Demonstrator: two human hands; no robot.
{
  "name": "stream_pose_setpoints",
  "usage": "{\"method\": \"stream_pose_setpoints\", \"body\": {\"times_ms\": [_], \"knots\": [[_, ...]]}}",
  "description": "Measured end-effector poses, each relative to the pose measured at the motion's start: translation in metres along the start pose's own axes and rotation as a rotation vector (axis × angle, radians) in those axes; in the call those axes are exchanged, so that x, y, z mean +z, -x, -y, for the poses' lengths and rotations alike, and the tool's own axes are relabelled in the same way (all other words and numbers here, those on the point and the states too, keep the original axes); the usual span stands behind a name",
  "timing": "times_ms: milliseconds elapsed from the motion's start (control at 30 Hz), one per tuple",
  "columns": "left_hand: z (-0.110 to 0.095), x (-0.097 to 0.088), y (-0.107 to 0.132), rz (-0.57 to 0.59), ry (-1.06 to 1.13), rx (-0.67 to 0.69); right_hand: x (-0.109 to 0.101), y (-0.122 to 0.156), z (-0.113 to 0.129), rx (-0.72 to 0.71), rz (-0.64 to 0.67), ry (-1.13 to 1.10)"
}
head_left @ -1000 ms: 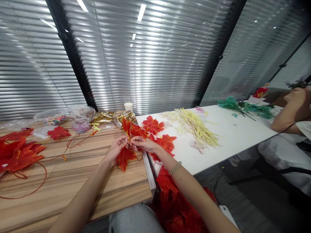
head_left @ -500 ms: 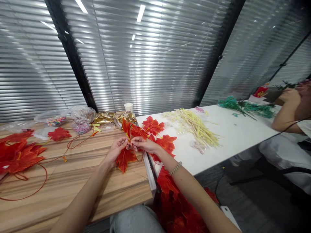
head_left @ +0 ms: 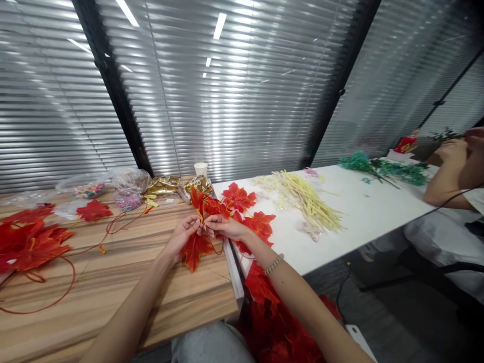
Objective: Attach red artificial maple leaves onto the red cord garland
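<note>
My left hand (head_left: 180, 236) and my right hand (head_left: 226, 227) meet over the seam between a wooden table (head_left: 94, 282) and a white table (head_left: 363, 212). Both pinch a string of red artificial maple leaves (head_left: 206, 206). One leaf (head_left: 194, 249) hangs below my left fingers, and more leaves rise above both hands. My right wrist wears a bead bracelet (head_left: 274, 263). A thin red wire (head_left: 117, 224) runs left from the leaves across the wood.
A pile of red leaves (head_left: 28, 242) lies at the left, more leaves (head_left: 276, 322) hang over my lap. Bags of beads (head_left: 126, 189), gold packets (head_left: 170, 184) and a paper cup (head_left: 200, 168) stand behind. Yellow stems (head_left: 308, 204) and teal sprigs (head_left: 378, 166) lie on the white table. Another person (head_left: 454, 171) sits at right.
My hands stay pinched on the leaf string and hardly move. The view has tilted slightly. The other person's hand at the far right has shifted.
</note>
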State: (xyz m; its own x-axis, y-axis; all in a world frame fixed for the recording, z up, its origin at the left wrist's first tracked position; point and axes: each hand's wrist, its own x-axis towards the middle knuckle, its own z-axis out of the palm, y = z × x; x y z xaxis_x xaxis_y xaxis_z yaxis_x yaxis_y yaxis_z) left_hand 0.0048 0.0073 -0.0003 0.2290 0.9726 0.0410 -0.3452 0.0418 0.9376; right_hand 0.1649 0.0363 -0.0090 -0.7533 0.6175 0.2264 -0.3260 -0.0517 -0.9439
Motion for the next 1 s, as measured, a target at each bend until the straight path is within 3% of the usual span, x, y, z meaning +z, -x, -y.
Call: {"method": "stream_pose_setpoints", "body": {"times_ms": [1000], "knots": [[0.0046,-0.0026,-0.0013,0.031,-0.047,0.014,-0.0042,-0.0004,-0.0014,0.033,0.027,-0.031]]}}
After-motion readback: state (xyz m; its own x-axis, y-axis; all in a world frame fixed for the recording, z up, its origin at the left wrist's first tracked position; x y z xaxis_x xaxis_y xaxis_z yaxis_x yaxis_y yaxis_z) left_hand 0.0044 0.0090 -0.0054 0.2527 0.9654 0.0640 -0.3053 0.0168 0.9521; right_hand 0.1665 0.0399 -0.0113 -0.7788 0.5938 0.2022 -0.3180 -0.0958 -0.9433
